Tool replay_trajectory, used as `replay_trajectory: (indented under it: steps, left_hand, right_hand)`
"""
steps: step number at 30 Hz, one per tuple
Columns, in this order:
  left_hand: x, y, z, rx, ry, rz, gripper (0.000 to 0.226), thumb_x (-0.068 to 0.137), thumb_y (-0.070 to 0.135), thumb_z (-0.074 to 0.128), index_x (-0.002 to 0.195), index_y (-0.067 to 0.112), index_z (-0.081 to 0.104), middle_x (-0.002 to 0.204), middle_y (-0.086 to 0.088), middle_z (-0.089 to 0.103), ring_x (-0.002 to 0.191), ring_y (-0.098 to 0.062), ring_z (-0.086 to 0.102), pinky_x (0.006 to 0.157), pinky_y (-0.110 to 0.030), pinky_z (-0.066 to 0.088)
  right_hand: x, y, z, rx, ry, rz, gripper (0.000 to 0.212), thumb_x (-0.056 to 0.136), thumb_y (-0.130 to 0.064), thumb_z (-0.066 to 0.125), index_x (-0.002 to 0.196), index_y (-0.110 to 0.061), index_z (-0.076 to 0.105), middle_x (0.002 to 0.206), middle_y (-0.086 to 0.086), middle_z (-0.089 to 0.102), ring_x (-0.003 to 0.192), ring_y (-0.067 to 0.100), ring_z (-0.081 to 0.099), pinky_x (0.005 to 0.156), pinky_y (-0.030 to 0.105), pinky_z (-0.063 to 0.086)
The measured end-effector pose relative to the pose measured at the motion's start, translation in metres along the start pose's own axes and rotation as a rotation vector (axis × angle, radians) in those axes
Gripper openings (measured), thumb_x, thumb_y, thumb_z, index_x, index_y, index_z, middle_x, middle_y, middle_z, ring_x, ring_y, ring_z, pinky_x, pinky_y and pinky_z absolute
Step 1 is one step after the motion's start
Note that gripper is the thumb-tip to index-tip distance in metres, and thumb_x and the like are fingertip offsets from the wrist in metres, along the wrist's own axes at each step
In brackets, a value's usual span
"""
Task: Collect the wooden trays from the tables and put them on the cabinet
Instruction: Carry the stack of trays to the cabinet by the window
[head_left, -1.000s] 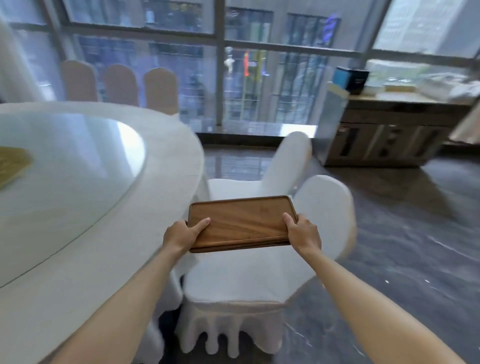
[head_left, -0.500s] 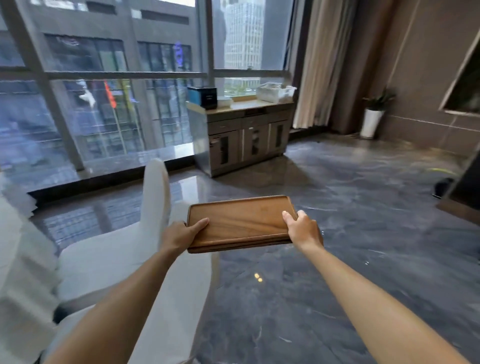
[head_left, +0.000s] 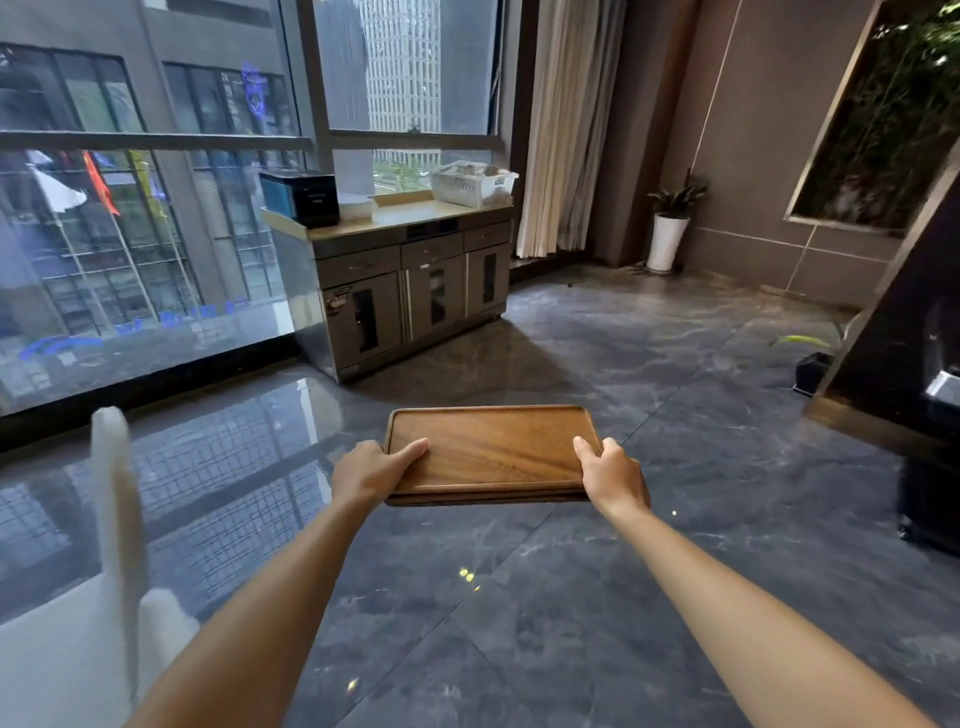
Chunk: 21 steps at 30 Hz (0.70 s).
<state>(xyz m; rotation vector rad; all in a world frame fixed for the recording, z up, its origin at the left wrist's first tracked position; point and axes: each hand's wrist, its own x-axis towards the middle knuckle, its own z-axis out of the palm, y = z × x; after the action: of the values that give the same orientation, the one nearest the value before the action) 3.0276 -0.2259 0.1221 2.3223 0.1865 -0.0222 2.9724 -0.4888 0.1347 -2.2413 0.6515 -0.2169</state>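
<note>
I hold a stack of flat brown wooden trays (head_left: 491, 447) level in front of me, over the dark floor. My left hand (head_left: 371, 470) grips the stack's left edge with the thumb lying on top. My right hand (head_left: 610, 475) grips its right edge the same way. At least two trays show at the near edge. The cabinet (head_left: 410, 280) stands ahead and slightly left, against the window, with a light wooden top and glass-panelled doors.
On the cabinet top sit a dark box (head_left: 306, 197), a white bowl-like item (head_left: 356, 207) and a white basket (head_left: 472, 184). A white-covered chair (head_left: 111, 525) is at lower left. A potted plant (head_left: 670, 228) stands by the curtain. A dark pillar (head_left: 904, 332) rises at right.
The view has swung right, away from the round table and chairs. The cabinet is now closer and nearer the centre. Both hands keep the same grip on the trays.
</note>
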Motion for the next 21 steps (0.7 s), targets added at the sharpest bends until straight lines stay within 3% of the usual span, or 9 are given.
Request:
replay_trajectory:
  steps: [12, 15, 21]
  left_hand:
    - [0.25, 0.094, 0.122, 0.04, -0.013, -0.059, 0.059, 0.07, 0.07, 0.056, 0.065, 0.011, 0.056, 0.065, -0.002, 0.059, 0.068, -0.023, 0.057, 0.055, -0.032, 0.037]
    - [0.32, 0.131, 0.146, 0.026, 0.02, -0.089, 0.057, 0.07, 0.068, 0.057, 0.061, 0.013, 0.054, 0.061, -0.002, 0.056, 0.065, -0.022, 0.055, 0.052, -0.031, 0.036]
    - [0.45, 0.197, 0.171, -0.008, 0.098, -0.114, 0.058, 0.071, 0.07, 0.055, 0.065, 0.012, 0.055, 0.066, -0.002, 0.058, 0.069, -0.024, 0.058, 0.061, -0.034, 0.041]
  right_hand:
    - [0.293, -0.001, 0.046, 0.015, -0.071, 0.022, 0.048, 0.094, -0.046, 0.037, 0.108, -0.003, 0.053, 0.118, 0.021, 0.061, 0.109, 0.038, 0.055, 0.088, 0.042, 0.044]
    - [0.384, -0.02, 0.047, 0.008, -0.102, -0.02, 0.048, 0.095, -0.045, 0.036, 0.113, -0.004, 0.052, 0.122, 0.02, 0.059, 0.111, 0.038, 0.054, 0.088, 0.041, 0.043]
    - [0.547, -0.074, 0.051, 0.009, -0.111, -0.12, 0.044, 0.094, -0.044, 0.038, 0.107, -0.004, 0.052, 0.117, 0.02, 0.062, 0.106, 0.039, 0.057, 0.076, 0.036, 0.039]
